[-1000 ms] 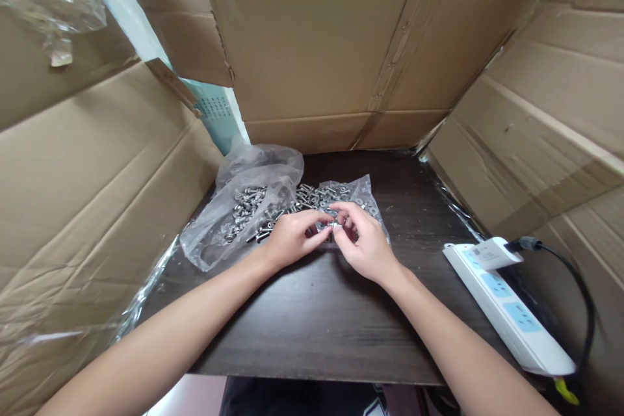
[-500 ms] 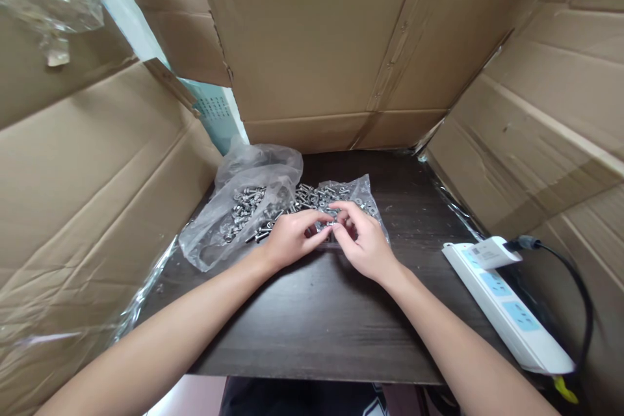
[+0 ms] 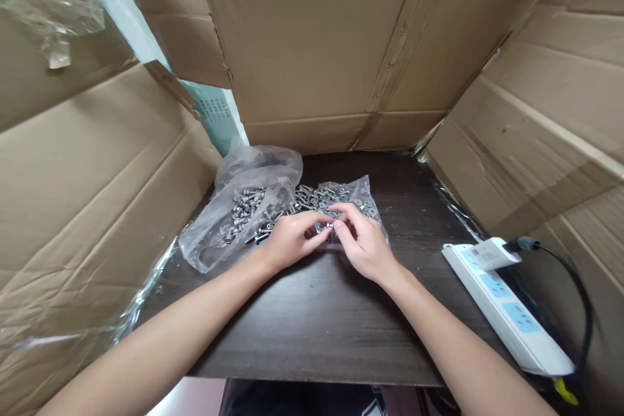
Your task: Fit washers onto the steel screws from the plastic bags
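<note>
My left hand and my right hand meet over the near edge of a clear plastic bag. Between their fingertips is a small metal bolt, mostly covered by the fingers. The left thumb and index finger pinch one end of it; the right thumb and fingers close on the other. Whether a nut or washer sits on it is too small to tell. Behind the hands lie loose bolts and, at the right, washers on the clear bag. More bolts lie in a larger cloudy plastic bag.
Cardboard walls enclose the dark wooden table at the back and both sides. A white power strip with a plugged-in adapter and black cable lies along the right edge.
The right thumb and fingertips have shifted slightly on the small bolt. My left hand stays where it was, and the bags have not moved.
</note>
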Motion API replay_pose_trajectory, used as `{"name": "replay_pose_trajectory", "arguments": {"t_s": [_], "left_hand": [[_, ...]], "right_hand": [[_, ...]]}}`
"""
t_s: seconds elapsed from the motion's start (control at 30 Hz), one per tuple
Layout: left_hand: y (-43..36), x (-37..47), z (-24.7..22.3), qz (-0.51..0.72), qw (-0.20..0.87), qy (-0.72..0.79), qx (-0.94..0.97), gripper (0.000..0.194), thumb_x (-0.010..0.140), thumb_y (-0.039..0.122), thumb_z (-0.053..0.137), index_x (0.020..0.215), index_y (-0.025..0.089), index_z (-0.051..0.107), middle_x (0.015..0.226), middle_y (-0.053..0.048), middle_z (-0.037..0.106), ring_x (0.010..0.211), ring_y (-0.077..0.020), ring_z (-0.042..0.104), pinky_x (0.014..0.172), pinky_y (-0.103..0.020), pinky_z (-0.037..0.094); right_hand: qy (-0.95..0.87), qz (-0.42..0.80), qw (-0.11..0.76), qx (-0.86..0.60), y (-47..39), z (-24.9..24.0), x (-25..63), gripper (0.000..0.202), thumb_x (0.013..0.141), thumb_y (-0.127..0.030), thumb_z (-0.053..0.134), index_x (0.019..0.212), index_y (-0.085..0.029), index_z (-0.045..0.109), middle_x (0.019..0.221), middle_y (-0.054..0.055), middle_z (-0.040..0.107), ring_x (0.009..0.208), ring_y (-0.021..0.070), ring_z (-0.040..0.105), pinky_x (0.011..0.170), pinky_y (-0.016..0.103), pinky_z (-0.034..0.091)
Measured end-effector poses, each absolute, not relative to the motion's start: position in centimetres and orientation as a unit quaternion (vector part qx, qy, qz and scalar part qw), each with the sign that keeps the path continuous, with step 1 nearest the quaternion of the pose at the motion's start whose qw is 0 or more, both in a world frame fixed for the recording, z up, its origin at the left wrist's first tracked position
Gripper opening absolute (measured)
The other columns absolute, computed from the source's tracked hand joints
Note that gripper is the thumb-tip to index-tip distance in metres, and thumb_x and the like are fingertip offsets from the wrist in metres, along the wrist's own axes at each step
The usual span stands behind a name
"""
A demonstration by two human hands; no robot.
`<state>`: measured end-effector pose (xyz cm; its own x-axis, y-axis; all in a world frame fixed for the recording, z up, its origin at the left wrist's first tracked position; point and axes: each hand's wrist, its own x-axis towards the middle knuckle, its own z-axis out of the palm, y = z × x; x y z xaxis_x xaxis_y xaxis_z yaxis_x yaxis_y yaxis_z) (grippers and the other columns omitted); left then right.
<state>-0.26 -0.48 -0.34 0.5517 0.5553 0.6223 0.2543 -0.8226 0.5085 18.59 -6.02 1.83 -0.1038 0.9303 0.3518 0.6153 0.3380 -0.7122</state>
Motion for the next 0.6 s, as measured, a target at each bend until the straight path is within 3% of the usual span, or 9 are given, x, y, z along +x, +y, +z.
{"name": "replay_pose_trajectory", "arguments": {"t_s": [0.37, 0.53, 0.6], "left_hand": [[-0.37, -0.29, -0.43, 0.418, 0.176, 0.238, 0.859, 0.015, 0.098, 0.025, 0.063, 0.106, 0.016, 0.073, 0.095, -0.004, 0.079, 0.063, -0.0099, 0.069, 0.061, -0.019, 0.055], [-0.41, -0.27, -0.42, 0.41, 0.185, 0.239, 0.861, 0.016, 0.099, 0.025, 0.062, 0.106, 0.016, 0.073, 0.095, -0.005, 0.079, 0.063, -0.0102, 0.069, 0.06, -0.019, 0.056], [-0.41, -0.25, -0.44, 0.413, 0.184, 0.241, 0.859, 0.016, 0.099, 0.025, 0.062, 0.106, 0.016, 0.073, 0.095, -0.005, 0.079, 0.064, -0.0104, 0.069, 0.06, -0.02, 0.056]], "right_hand": [[-0.723, 0.165, 0.417, -0.525, -6.01, 1.75, 18.49, 0.039, 0.086, -0.017, 0.058, 0.125, -0.022, 0.059, 0.094, 0.001, 0.064, 0.062, 0.0128, 0.055, 0.063, 0.028, 0.049], [-0.721, 0.188, 0.398, -0.535, -6.03, 1.89, 18.46, 0.029, 0.097, -0.024, 0.049, 0.125, -0.022, 0.058, 0.082, -0.001, 0.065, 0.062, 0.0142, 0.058, 0.065, 0.029, 0.047], [-0.721, 0.189, 0.395, -0.536, -6.07, 1.86, 18.44, 0.032, 0.095, -0.022, 0.05, 0.126, -0.023, 0.057, 0.083, -0.001, 0.064, 0.062, 0.014, 0.058, 0.065, 0.029, 0.047]]}}
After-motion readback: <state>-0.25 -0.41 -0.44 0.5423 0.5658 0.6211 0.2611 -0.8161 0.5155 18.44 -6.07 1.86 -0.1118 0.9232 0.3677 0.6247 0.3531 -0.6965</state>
